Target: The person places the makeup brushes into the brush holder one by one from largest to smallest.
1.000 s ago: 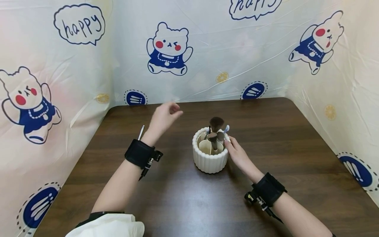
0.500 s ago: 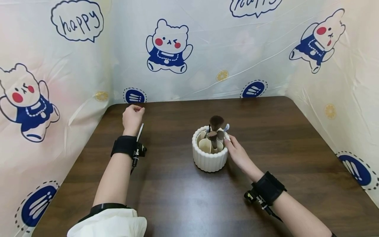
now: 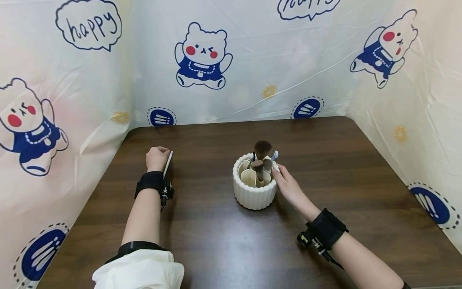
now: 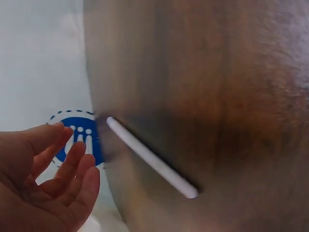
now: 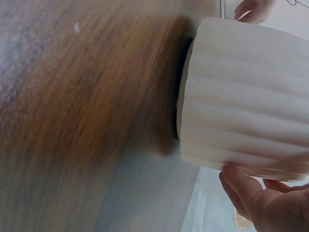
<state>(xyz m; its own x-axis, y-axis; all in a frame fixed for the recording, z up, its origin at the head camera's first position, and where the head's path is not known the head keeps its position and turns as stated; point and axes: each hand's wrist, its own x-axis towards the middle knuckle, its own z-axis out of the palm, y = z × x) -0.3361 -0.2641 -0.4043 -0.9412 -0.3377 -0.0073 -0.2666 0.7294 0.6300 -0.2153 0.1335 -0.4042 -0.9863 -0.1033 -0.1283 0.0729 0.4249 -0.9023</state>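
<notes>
My left hand is over the left part of the table, its fingers loosely bent with nothing in them, as the left wrist view shows. Beside it a slim white stick lies on the wood, also visible along the hand's right side in the head view. On the right, my right hand holds the side of a white ribbed makeup brush holder, thumb in front and fingers behind. A large fluffy makeup brush, a smaller brush and a pale blue-tipped tool stand in its compartments.
A dark brown wooden table carries everything. Behind and along its sides hangs a pale curtain with printed bears. Each wrist wears a black band with a small camera; the right band is close above the tabletop.
My left hand has swung left from near the middle back of the table, then drawn closer toward the stick. The right hand and the brush holder have stayed in place.
</notes>
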